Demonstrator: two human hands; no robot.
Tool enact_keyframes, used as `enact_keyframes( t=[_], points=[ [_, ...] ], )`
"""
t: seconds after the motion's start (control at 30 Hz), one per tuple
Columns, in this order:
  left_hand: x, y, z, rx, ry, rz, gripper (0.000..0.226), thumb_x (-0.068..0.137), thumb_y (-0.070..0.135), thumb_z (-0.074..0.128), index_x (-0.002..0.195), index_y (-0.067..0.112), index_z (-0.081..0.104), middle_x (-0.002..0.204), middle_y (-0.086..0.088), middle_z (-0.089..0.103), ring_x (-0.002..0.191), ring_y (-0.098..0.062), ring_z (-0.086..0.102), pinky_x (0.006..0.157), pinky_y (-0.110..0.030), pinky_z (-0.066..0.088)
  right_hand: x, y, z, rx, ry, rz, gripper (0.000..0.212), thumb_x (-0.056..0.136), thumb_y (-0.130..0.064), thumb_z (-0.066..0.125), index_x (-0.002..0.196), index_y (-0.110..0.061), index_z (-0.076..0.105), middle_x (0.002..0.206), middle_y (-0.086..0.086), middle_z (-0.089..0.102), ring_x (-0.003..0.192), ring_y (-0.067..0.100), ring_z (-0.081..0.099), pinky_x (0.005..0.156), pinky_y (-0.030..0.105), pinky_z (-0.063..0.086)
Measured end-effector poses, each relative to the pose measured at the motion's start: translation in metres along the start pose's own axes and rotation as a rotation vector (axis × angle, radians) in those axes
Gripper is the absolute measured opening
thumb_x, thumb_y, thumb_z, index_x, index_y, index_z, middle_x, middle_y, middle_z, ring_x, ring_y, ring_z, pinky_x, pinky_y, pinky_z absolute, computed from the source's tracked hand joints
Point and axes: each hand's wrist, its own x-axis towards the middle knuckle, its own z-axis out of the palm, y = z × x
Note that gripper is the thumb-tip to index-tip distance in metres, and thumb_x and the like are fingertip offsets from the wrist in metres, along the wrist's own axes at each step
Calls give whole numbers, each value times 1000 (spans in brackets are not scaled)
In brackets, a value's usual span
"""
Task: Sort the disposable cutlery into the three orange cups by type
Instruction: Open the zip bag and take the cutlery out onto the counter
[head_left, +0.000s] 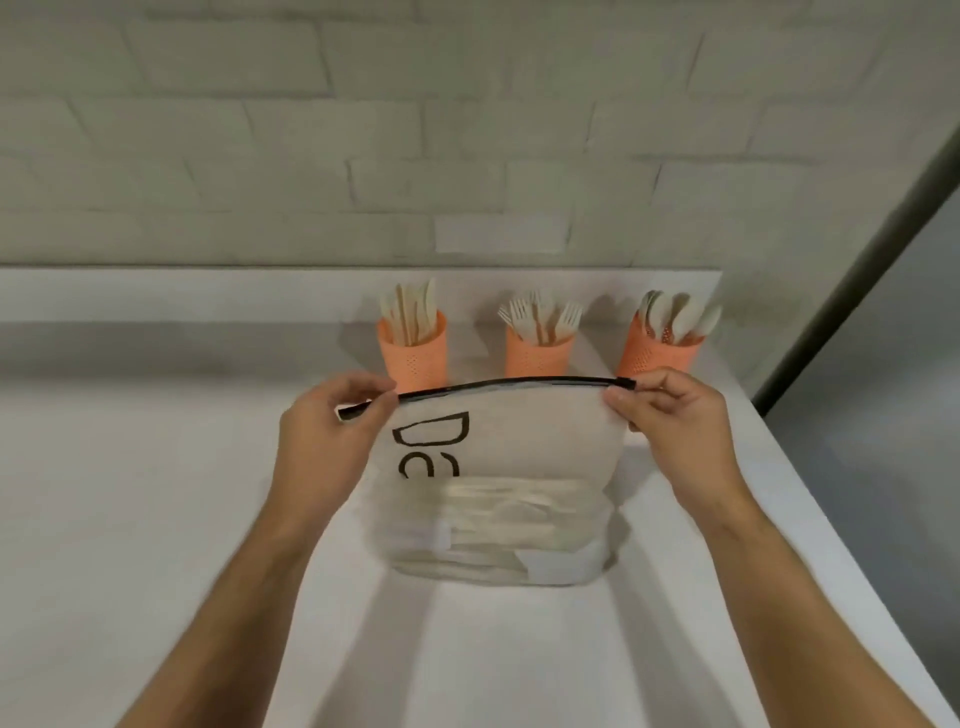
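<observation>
My left hand (324, 431) pinches the left end of the black zip strip (498, 387), thumb and forefinger curled onto it at 9 o'clock of the pouch. My right hand (675, 415) pinches the right end of the same strip at 3 o'clock, fingers curled over the top corner. Between the two hands the strip runs in a shallow arch, closed along its visible length.

The pouch (519, 447) is pale, cloth-like above and see-through below, printed with large black letters near its upper left; it stands upright, its base resting on the white counter (130, 493). Through the clear lower half I see pale disposable cutlery (498, 525) lying crosswise in a blurred bundle; the pieces cannot be counted or told apart by type.

At 12 o'clock beyond the pouch stand three orange cups in a row, well apart from each other, their bases hidden behind the zip strip. The left cup (413, 353) holds pale knives, about five. The middle cup (537, 353) holds pale forks, several, tines up. The right cup (660, 353), leaning slightly to the right in this wide view, holds pale spoons, about five, bowls up.

Behind the cups a grey-white brick wall (363, 130) rises from the counter's back ledge.
</observation>
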Motion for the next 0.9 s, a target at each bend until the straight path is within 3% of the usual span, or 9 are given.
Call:
enact_keyframes(
  t=[0.1,0.17,0.23,0.3,0.37,0.5,0.67,0.9],
  points=[
    [-3,40,11,292,-142,136,5,86,37,68,84,41,68,92,33,65,103,0,58,103,-39,38,-2,-15,-4,-65,-67,-90,6,89,0,68,85,-5,67,68,-4,72,62,6,62,64,20,51],
    [-5,61,27,424,-265,253,5,87,41,66,91,45,67,101,35,59,120,-2,50,109,-44,25,-4,-24,-6,-109,-113,-159,11,93,-1,64,87,-7,71,69,-5,70,62,7,61,64,22,52],
    [-8,79,46,487,-324,356,15,87,48,64,101,44,68,108,31,60,122,0,47,106,-42,18,-6,-34,-6,-141,-137,-230,17,92,-1,65,85,-14,74,71,-1,70,62,9,60,64,22,52],
    [-10,94,64,510,-333,431,21,86,53,63,104,42,68,107,27,63,113,0,52,94,-34,15,-7,-43,-7,-120,-134,-273,15,88,-1,71,85,-15,75,71,1,71,63,10,61,64,21,52],
    [-10,106,76,467,-308,482,20,85,53,65,101,42,69,102,27,65,107,0,56,92,-32,19,-7,-50,-9,-83,-120,-299,13,85,-3,75,84,-16,76,69,-2,71,63,10,61,64,21,51],
    [-11,125,83,392,-269,548,20,82,51,68,100,41,69,103,22,69,98,4,60,97,-49,38,-7,-62,-12,-40,-124,-324,16,85,-3,75,81,-19,75,66,-10,67,60,7,56,62,22,46],
    [-15,138,85,323,-338,559,23,81,55,60,96,43,71,91,24,71,94,2,63,92,-50,45,-6,-68,-11,-31,-152,-353,6,86,-9,72,84,-15,72,67,-13,63,59,5,52,61,22,41],
    [-17,151,77,324,-264,559,19,79,52,60,91,41,71,81,22,70,91,-3,64,93,-49,44,-6,-77,-7,6,-109,-347,6,83,-21,68,79,-25,68,69,-9,58,59,10,47,55,18,38]
  ],
)
